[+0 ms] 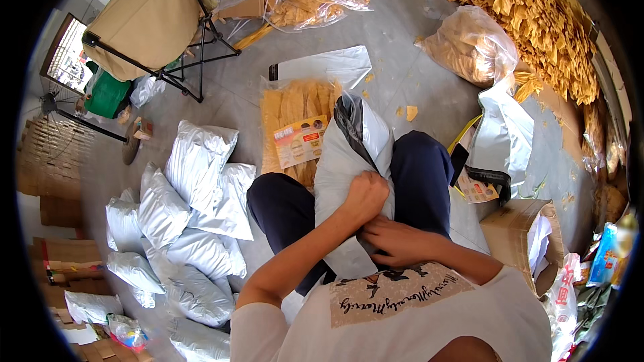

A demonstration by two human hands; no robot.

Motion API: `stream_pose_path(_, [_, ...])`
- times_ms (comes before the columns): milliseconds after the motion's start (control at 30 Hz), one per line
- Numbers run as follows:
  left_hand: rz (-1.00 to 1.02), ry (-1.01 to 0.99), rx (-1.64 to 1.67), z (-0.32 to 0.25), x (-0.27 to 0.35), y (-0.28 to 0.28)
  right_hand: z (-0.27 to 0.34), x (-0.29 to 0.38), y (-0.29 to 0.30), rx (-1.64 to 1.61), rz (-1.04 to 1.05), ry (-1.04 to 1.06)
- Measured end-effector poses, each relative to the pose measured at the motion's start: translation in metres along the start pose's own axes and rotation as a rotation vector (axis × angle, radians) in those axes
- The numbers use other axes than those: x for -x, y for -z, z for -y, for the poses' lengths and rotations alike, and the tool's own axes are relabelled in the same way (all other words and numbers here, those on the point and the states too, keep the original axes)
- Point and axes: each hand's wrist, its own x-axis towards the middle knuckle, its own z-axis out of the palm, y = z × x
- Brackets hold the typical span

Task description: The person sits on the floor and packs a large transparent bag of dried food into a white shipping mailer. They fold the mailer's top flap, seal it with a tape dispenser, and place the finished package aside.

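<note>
Between my knees stands a grey-white plastic mailing bag, its dark inner lining showing along a folded edge. My left hand is closed on the bag's edge near its middle. Lower down, my right hand lies against the bag's near end, its fingers partly bent and partly hidden; its hold cannot be told. Just beyond the bag, a clear plastic pack of dried yellow sheets lies on the floor with a printed card on it. Behind that pack lies a flat white mailing bag.
Filled white mailing bags are piled at the left. A folding chair stands at the upper left. A knotted clear bag, a heap of dried yellow sheets, another mailing bag and an open cardboard box are at the right.
</note>
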Motion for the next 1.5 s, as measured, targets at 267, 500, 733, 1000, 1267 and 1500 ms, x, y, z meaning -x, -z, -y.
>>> stream_pose_path(267, [-0.058, -0.024, -0.306, -0.016, 0.005, -0.006, -0.069, -0.042, 0.103, 0.198, -0.325, -0.073])
stream_pose_path(500, [-0.068, -0.04, -0.336, -0.012, 0.001, -0.01, -0.15, -0.107, 0.085, 0.521, -0.285, -0.041])
stream_pose_path(733, [-0.042, -0.005, -0.319, -0.017, 0.005, -0.008, -0.074, -0.084, 0.103, 0.243, -0.453, -0.212])
stream_pose_path(1000, [-0.112, -0.008, -0.331, -0.015, 0.005, -0.018, -0.065, -0.103, 0.094, 0.416, -0.741, -0.095])
stream_pose_path(1267, [-0.123, 0.002, -0.331, -0.016, 0.005, -0.017, -0.083, -0.107, 0.102, 0.633, -0.663, -0.163])
stream_pose_path(1500, [-0.094, 0.018, -0.329, -0.018, 0.003, -0.016, -0.083, -0.114, 0.098, 0.241, -0.547, -0.4])
